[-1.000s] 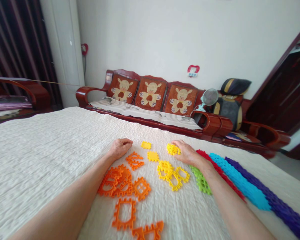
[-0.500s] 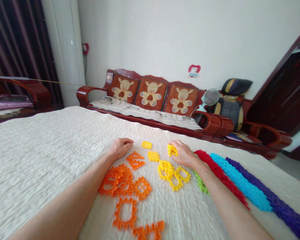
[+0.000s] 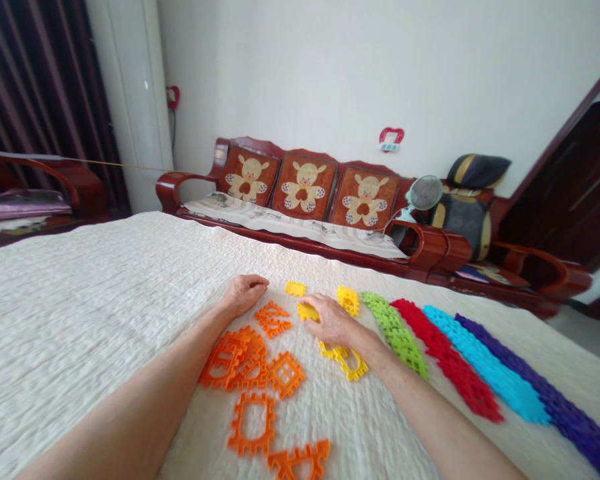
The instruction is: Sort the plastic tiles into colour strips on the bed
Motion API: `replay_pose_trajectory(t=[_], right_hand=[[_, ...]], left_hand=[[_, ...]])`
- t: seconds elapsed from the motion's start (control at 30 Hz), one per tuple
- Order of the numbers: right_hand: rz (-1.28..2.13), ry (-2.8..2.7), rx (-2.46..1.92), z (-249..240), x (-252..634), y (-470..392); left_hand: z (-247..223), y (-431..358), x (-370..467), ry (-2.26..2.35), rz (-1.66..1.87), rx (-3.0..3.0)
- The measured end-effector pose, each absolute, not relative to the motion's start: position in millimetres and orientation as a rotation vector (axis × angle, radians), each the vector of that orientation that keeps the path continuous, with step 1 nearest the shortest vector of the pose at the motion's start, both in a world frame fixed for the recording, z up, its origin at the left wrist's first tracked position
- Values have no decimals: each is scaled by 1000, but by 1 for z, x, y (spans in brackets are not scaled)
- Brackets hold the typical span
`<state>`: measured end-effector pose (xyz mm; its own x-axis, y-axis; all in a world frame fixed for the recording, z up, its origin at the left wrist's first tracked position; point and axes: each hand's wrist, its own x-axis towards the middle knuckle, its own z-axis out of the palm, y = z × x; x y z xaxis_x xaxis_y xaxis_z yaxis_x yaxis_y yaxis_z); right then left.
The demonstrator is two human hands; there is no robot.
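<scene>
My right hand [image 3: 327, 320] pinches a solid yellow interlocking plastic tile [image 3: 308, 311] that lies on the quilt. Beyond it is a small yellow tile [image 3: 295, 289], and a yellow stack [image 3: 349, 301] lies to its right. Yellow frame pieces [image 3: 353, 364] show partly from under my right wrist. My left hand [image 3: 244, 295] rests on the quilt with its fingers curled in, and I see nothing in them. Near it lie a pair of orange triangular pieces [image 3: 273, 320] and an overlapping orange pile [image 3: 235, 358]. An orange window piece [image 3: 286, 375] touches or nearly touches that pile.
An orange square frame [image 3: 253, 425] and an orange roof-shaped piece [image 3: 300, 461] lie nearest me. Rows of green [image 3: 396, 333], red [image 3: 447, 360], light blue [image 3: 485, 363] and purple [image 3: 535, 387] pieces run along the right. A wooden sofa [image 3: 300, 233] stands beyond the quilt [image 3: 105, 287].
My right hand has let go of the yellow stack, leaving it on the quilt, and has moved left onto the solid yellow tile. My left hand has stayed in place.
</scene>
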<state>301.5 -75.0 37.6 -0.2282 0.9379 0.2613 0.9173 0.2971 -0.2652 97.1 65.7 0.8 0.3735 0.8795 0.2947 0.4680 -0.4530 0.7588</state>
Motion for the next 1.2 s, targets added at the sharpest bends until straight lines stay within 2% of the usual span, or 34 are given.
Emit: replay_pose_trajectory(t=[0.27, 0.5, 0.73, 0.97, 1.2], right_hand=[[221, -1963, -1646, 55, 323, -72], [-83, -1843, -1885, 84, 387, -86], [-43, -2117, -1991, 68, 389, -91], [-58, -2104, -2106, 64, 381, -92], [-46, -2060, -1982, 67, 383, -91]], left_hand=[[4, 63, 96, 1163, 923, 2075], [5, 62, 96, 1151, 926, 2056], [-2, 68, 97, 1142, 938, 2047], [-3, 68, 98, 1113, 954, 2020], [1, 64, 97, 1119, 943, 2020]])
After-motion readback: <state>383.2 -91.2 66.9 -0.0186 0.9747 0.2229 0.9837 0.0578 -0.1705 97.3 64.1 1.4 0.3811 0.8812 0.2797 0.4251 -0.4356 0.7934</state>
